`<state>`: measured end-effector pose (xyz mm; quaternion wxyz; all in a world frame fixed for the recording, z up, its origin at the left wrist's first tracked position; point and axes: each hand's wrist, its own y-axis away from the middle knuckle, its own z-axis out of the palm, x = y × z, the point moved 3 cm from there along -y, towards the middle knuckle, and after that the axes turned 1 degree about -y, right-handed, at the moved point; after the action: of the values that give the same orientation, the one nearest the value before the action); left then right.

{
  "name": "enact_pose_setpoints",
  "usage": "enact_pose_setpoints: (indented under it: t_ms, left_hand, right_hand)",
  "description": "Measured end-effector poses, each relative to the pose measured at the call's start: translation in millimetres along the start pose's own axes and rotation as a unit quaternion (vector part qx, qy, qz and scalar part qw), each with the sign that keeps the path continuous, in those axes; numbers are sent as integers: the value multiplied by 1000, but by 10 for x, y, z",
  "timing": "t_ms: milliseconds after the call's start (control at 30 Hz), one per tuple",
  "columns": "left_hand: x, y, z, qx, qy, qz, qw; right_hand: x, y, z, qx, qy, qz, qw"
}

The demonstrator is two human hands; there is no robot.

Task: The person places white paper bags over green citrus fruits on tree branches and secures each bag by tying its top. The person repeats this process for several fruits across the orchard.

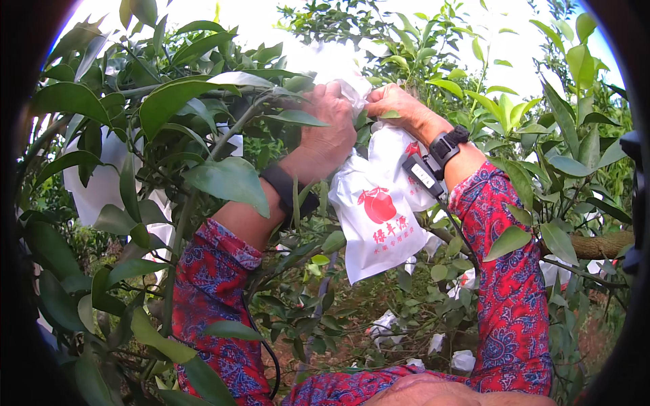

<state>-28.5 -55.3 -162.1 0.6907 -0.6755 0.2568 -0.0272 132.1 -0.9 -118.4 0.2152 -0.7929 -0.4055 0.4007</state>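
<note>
Both my arms reach up among the leaves of a fruit tree. My left hand (329,122) is curled at the edge of a bright white fruit bag (350,83), its fingers partly hidden. At the bag's other side my right hand (398,104) pinches the gathered material between thumb and fingers. Just below my hands hangs a white fruit bag with a red fruit print and writing (378,218). A second printed bag (393,147) hangs behind it, under my right wrist. Glare washes out the top of the bag between my hands.
Large leaves (228,180) and a branch (244,122) crowd my left arm. More white bags hang at the left (104,177) and lower down (386,327). A thick branch (589,246) runs behind my right sleeve. A cabled device (422,175) hangs by my right wrist strap (447,147).
</note>
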Motion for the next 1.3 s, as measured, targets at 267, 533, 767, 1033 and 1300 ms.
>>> enact_pose_setpoints:
  t_ms: [267,533,767,1033,1300]
  left_hand:
    - [21,39,-71,-14,-31,-45,998]
    - [-264,-114,51,-148,48,-111,982]
    - [-362,-172,-33,-210,139,-155,955]
    - [-165,-69,-35,-120,14,-130,984]
    - [-221,-50,-29,-62,153,-115,980]
  right_hand:
    - [-4,42,-19,-15,40,-52,998]
    - [19,36,62,-33,5,-36,999]
    - [-17,94,63,-54,41,-47,997]
    - [102,-3,15,-52,13,-36,998]
    - [115,38,63,-72,-204,32,976]
